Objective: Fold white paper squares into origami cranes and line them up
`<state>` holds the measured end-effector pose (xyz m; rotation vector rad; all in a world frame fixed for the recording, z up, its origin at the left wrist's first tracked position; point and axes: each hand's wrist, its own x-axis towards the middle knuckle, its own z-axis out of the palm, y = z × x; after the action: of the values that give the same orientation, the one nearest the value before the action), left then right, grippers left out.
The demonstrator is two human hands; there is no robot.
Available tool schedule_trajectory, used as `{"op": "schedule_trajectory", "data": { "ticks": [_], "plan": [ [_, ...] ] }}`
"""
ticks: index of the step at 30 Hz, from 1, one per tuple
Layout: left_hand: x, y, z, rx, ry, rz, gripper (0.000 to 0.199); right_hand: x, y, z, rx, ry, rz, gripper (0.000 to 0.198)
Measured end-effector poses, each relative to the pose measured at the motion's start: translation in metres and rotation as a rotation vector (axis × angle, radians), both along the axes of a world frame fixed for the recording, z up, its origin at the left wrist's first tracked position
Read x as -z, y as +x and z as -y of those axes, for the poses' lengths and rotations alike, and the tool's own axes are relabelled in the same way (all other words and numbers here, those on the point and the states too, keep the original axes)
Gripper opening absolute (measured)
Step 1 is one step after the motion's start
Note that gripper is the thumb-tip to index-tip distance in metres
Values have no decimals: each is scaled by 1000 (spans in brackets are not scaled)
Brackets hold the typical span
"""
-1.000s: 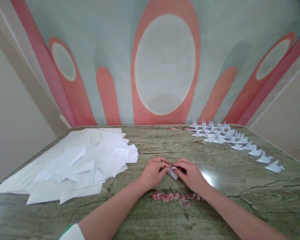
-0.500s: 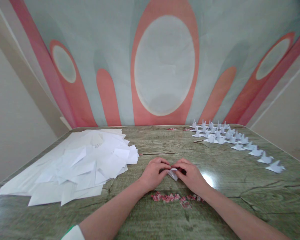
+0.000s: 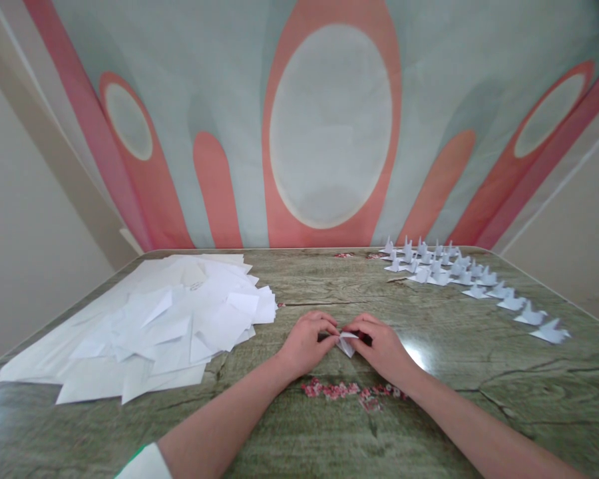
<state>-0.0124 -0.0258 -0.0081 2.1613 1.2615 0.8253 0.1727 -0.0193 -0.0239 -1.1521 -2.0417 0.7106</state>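
Observation:
A small folded piece of white paper (image 3: 347,346) is pinched between my two hands, low over the middle of the table. My left hand (image 3: 309,342) grips its left side with thumb and fingertips. On the opposite side, the thumb and fingers of my right hand (image 3: 379,342) close on the paper. Its lower point sticks out toward me, while part of its upper edge is hidden by my fingers.
Loose white paper sheets (image 3: 180,326) lie in a broad heap at the left. Several folded paper cranes (image 3: 462,273) stand in rows at the far right of the wood-grain table (image 3: 299,439). Behind the table rises a patterned wall covering (image 3: 329,133).
Both hands keep their grip in nearly the same place. The folded paper's upper flap shows slightly more spread between the fingers. The whole view has shifted a little.

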Motion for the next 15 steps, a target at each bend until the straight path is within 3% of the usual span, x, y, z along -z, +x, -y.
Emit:
{"op": "schedule_trajectory", "data": {
  "ticks": [15],
  "plan": [
    [0,0,0,19,36,-53,9,-2,-1,2,-1,-33,0,15]
  ]
}}
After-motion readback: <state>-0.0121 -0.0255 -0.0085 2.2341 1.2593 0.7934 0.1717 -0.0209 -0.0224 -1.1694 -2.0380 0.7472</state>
